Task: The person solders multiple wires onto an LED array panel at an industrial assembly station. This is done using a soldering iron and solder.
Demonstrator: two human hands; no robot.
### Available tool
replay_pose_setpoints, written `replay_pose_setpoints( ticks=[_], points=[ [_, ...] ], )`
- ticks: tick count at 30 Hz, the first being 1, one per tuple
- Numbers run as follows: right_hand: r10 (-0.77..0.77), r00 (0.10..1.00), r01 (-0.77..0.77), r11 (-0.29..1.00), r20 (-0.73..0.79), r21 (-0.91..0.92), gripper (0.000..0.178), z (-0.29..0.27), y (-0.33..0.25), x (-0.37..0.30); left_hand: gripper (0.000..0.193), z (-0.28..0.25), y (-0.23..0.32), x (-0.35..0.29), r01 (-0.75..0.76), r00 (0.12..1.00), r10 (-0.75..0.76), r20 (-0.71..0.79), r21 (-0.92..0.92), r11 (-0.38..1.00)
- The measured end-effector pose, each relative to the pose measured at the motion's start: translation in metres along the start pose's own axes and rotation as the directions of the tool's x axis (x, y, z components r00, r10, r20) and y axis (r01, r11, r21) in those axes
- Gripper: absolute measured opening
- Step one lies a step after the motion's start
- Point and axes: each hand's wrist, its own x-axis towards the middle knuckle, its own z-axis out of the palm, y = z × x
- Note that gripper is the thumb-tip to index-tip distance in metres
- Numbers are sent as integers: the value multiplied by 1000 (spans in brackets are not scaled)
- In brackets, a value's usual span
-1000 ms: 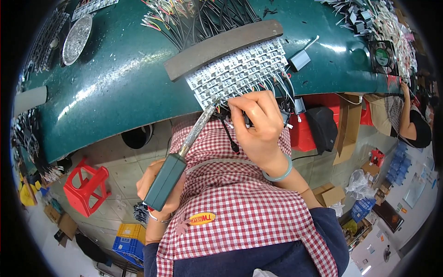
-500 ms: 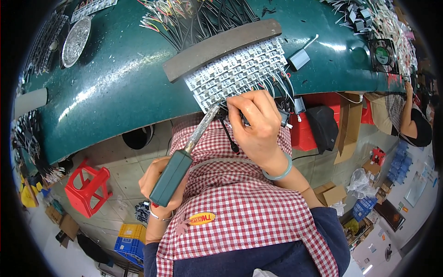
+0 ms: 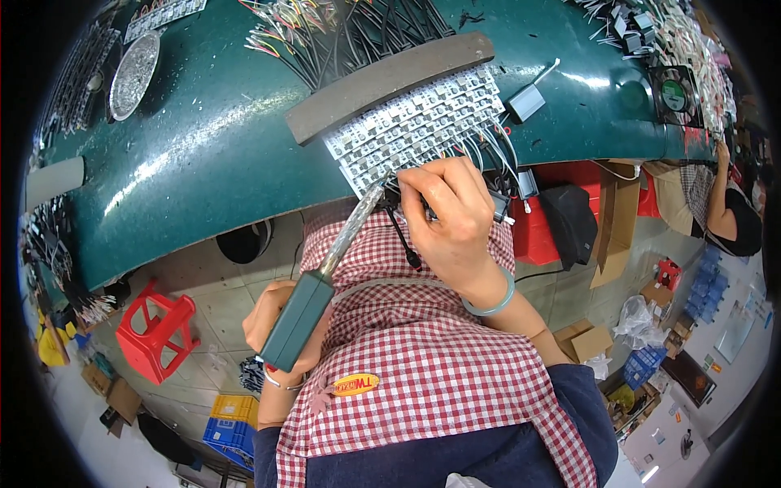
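Note:
My left hand is wrapped round the green handle of a soldering iron. Its metal barrel slants up and right, so the tip meets the near left corner of a stack of white circuit strips. Beside that tip, my right hand is closed in a pinch at the upper end of a thin black cable, whose plug hangs over the apron; the fingers partly hide the held end. A dark, slightly curved bar lies across the far side of the strips.
Many black cables with coloured ends lie beyond the bar. A small grey box with a lead sits to the right, a silvery oval dish far left. A small fan stands at right. Below left is a red stool.
The soldering iron's handle has shifted slightly down and left with my left hand, its tip still at the strip corner. My right hand stays nearly in place.

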Motion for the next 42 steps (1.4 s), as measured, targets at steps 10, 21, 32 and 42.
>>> replay_pose_setpoints(
  ticks=[10, 21, 32, 42],
  points=[
    [-3, 1000, 3, 1000, -13, 7, 19, -1, 0, 0, 17, -1, 7, -4, 30, 999, -28, -42, 55, 998],
    [-8, 1000, 8, 1000, -28, 13, 20, 1, 1, 0, 20, 5, -1, -1, 24, 1000, -24, -8, 24, 999],
    [-11, 1000, 11, 1000, -29, 11, 19, 2, 1, 0, 19, -11, 7, -11, 149, 979, -142, -147, 35, 988],
    [8, 999, -7, 1000, -35, 23, 17, 1, 1, -3, 27, -34, 16, -13, 237, 937, -230, -261, -5, 971]
  ],
)
